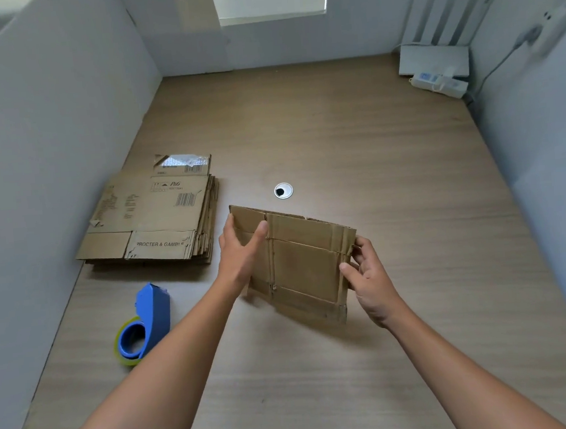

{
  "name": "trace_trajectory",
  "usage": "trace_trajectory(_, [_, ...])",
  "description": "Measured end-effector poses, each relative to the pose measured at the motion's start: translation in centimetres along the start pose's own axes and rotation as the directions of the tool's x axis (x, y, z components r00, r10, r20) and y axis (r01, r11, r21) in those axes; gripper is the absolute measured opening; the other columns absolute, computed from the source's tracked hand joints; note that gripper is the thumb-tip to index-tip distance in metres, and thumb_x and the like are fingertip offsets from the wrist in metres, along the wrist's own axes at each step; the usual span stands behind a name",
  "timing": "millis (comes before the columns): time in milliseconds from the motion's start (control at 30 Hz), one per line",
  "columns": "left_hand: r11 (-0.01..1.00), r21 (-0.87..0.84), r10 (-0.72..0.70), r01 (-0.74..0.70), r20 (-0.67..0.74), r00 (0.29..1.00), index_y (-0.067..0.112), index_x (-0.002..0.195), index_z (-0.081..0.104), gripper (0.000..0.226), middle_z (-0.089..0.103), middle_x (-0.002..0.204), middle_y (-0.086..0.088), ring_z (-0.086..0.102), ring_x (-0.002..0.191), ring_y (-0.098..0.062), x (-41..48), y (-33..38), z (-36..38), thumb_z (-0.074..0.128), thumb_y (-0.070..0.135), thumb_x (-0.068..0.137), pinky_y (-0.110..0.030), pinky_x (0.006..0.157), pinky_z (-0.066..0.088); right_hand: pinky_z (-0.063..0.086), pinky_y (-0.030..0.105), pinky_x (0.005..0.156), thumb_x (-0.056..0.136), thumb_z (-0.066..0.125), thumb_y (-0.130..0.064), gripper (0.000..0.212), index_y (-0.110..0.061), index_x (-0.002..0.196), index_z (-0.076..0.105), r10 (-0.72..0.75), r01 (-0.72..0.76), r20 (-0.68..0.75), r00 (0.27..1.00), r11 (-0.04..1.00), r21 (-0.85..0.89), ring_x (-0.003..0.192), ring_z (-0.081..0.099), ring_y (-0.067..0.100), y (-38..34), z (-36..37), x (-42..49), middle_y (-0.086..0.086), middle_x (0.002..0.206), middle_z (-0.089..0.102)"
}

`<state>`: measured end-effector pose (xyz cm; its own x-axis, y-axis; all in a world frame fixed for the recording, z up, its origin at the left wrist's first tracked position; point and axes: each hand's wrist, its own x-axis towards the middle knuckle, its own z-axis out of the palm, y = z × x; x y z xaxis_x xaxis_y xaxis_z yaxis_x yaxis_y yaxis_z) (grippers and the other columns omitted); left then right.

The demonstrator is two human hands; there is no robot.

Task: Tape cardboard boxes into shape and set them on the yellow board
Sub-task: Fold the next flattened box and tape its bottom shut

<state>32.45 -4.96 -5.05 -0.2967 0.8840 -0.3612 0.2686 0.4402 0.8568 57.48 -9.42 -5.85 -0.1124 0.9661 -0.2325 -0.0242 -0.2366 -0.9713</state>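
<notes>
The flattened brown cardboard box [302,260] is held tilted above the wooden desk [409,204]: left hand [240,251] pinches its left edge, thumb on front; right hand [371,275] fingers curl round its right edge

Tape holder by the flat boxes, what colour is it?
Blue tape holder, with a yellowish roll of tape in it, seen in the head view.
</notes>
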Motion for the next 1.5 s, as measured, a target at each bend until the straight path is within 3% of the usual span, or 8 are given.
trace_trajectory(133, [0.996,-0.088,-0.007,0.006,-0.012,1.000,0.040,0.158,0.023,0.121,0.036,0.157,0.001,0.043,0.141,-0.017,-0.6,0.1,0.1,0.058,0.098,0.058,-0.048,0.118,0.038,0.050,0.019,0.089,0.103,0.044,0.006,0.046,-0.028,0.135,0.046,-0.023,0.023,-0.016,1.000,0.999,0.033,0.110,0.059,0.006,-0.5,0.0,0.0,0.002,0.126,0.059])
trace_trajectory(267, [0.976,-0.217,0.015,-0.001,0.061,0.998,0.044,0.153,0.031,0.110,0.035,0.155,0.007,0.039,0.141,-0.010,-2.2,0.7,1.3,0.054,0.098,0.061,-0.048,0.121,0.030,0.052,0.021,0.086,0.100,0.056,-0.029,0.043,-0.033,0.141,0.042,0.001,0.002,-0.046,0.999,0.998,0.059,0.120,0.055,0.011,-0.8,0.5,-0.1,-0.001,0.130,0.058])
trace_trajectory(433, [0.944,-0.318,0.137,-0.091,0.124,0.983,0.053,0.148,0.035,0.068,0.045,0.155,0.001,0.034,0.148,-0.018,-4.2,0.2,1.1,0.053,0.063,0.083,-0.052,0.122,0.028,0.037,0.047,0.116,0.094,0.042,-0.062,0.057,-0.047,0.148,0.037,-0.018,0.020,-0.076,0.997,0.999,0.032,0.142,0.038,0.006,-0.7,0.2,-0.7,-0.014,0.153,0.040])
trace_trajectory(567, [0.950,-0.295,0.174,-0.104,0.220,0.960,0.051,0.151,0.034,0.070,0.043,0.158,0.005,0.032,0.150,-0.019,-5.3,-0.4,0.2,0.050,0.058,0.083,-0.049,0.118,0.034,0.020,0.021,0.117,0.098,0.039,-0.050,0.052,-0.053,0.149,0.031,-0.074,0.069,-0.035,0.997,0.989,-0.130,0.139,0.023,-0.018,-0.9,0.0,-1.6,-0.028,0.147,0.028])
trace_trajectory(800, [0.961,-0.249,0.193,-0.124,0.275,0.942,0.046,0.147,0.041,0.061,0.050,0.144,0.032,0.046,0.136,0.004,-7.1,-1.8,-1.0,0.047,0.038,0.087,-0.030,0.100,0.046,0.027,0.001,0.102,0.090,0.043,-0.063,0.049,-0.047,0.135,0.055,-0.115,0.121,0.039,0.993,0.962,-0.246,0.140,0.025,-0.008,0.3,0.5,-3.2,-0.014,0.144,0.026])
trace_trajectory(967, [0.926,-0.377,0.063,0.035,0.246,0.967,0.046,0.136,0.056,0.032,0.065,0.133,0.013,0.060,0.122,-0.017,-7.3,-1.6,-1.2,0.048,0.036,0.106,-0.047,0.105,0.045,0.032,0.001,0.101,0.097,0.050,-0.042,0.037,-0.038,0.132,0.060,-0.127,0.141,0.072,0.989,0.960,-0.241,0.136,0.026,-0.018,0.9,0.4,-4.1,-0.015,0.150,0.022])
trace_trajectory(1233, [0.959,-0.273,0.017,0.081,0.341,0.940,0.043,0.124,0.065,0.042,0.046,0.142,0.003,0.064,0.110,-0.019,-6.1,-1.3,-1.4,0.065,0.011,0.096,-0.031,0.076,0.056,0.032,0.004,0.105,0.096,0.051,-0.045,0.035,-0.052,0.130,0.060,-0.134,0.165,0.130,0.982,0.950,-0.266,0.144,0.022,-0.009,1.3,-0.5,-4.3,-0.020,0.153,0.021])
trace_trajectory(1500, [0.981,-0.194,0.063,-0.007,0.282,0.957,0.050,0.122,0.067,0.025,0.045,0.140,0.016,0.051,0.126,0.003,-5.9,-1.6,-1.3,0.050,0.051,0.103,-0.036,0.094,0.054,0.034,0.005,0.103,0.093,0.054,-0.053,0.033,-0.057,0.125,0.062,-0.128,0.150,0.092,0.988,0.938,-0.311,0.141,0.030,-0.003,1.2,-0.3,-3.6,-0.022,0.147,0.025])
